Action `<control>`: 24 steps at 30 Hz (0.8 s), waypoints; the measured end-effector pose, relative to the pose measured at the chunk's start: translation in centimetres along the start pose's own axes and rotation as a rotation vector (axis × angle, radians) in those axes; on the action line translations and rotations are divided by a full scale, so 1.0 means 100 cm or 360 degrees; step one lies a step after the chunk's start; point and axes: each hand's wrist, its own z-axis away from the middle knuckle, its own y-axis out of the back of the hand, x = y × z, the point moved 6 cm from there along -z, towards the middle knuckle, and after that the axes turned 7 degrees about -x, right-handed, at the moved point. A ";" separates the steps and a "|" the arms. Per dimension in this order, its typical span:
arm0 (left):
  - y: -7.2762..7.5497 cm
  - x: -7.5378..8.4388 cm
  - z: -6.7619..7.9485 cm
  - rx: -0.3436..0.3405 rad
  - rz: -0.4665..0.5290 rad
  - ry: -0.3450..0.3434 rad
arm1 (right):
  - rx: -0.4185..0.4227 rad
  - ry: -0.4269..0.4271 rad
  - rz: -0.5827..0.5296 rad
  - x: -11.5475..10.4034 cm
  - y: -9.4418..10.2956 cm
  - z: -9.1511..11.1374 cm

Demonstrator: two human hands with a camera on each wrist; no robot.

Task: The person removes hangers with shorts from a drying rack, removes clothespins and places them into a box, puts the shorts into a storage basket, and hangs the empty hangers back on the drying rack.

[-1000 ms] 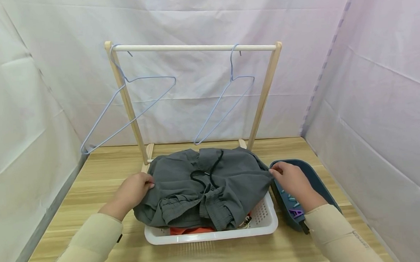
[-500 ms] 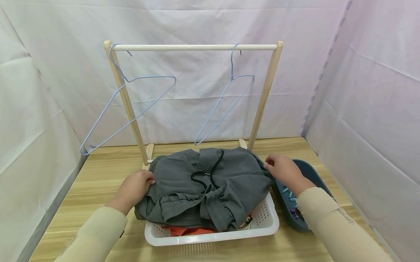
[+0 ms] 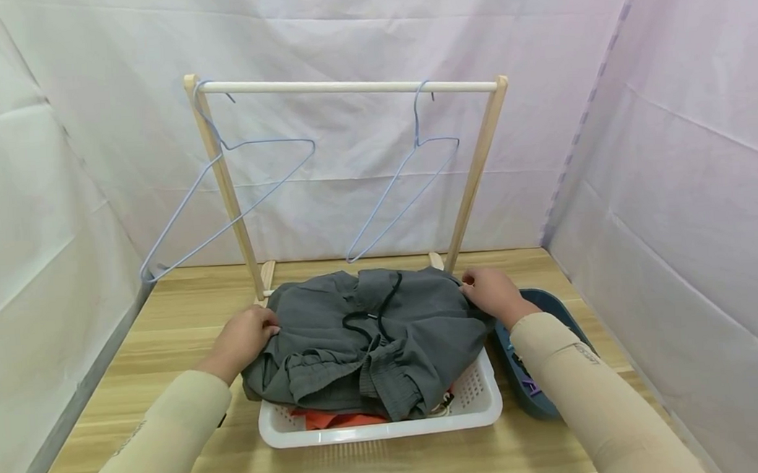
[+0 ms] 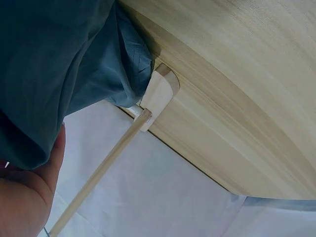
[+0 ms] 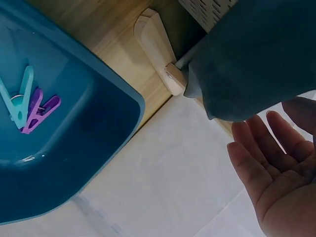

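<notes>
Grey drawstring pants with a black cord lie bunched over a white slotted basket. Orange fabric shows under them at the basket's front. My left hand pinches the pants at their left edge; in the left wrist view its thumb lies against the cloth. At the back right edge of the pants is my right hand. In the right wrist view that hand's fingers are loosely bent and spread, with their tips right at the hanging edge of the cloth.
Behind the basket stands a wooden rack with a white rail. Two blue wire hangers hang from it. To the right, a dark blue tub holds purple and turquoise clothespins. White cloth walls surround the table.
My right hand has moved left and back along the right edge of the pants, and its fingers have come off the right corner. My left hand stays at the left edge.
</notes>
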 end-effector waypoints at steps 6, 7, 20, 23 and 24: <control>-0.001 -0.004 -0.003 -0.0051 0.0063 0.0063 | -0.0044 -0.0005 0.0041 -0.004 -0.001 -0.010; -0.002 -0.005 -0.004 -0.0065 0.0071 0.0082 | -0.0052 -0.0012 0.0042 -0.005 -0.001 -0.012; -0.006 -0.018 -0.016 -0.0212 0.0227 0.0149 | -0.0101 -0.0057 0.0146 -0.003 -0.009 -0.031; -0.007 -0.022 -0.018 -0.0259 0.0290 0.0146 | -0.0109 -0.0049 0.0160 -0.004 -0.011 -0.034; -0.008 -0.024 -0.019 -0.0281 0.0320 0.0156 | -0.0112 -0.0040 0.0172 -0.004 -0.012 -0.035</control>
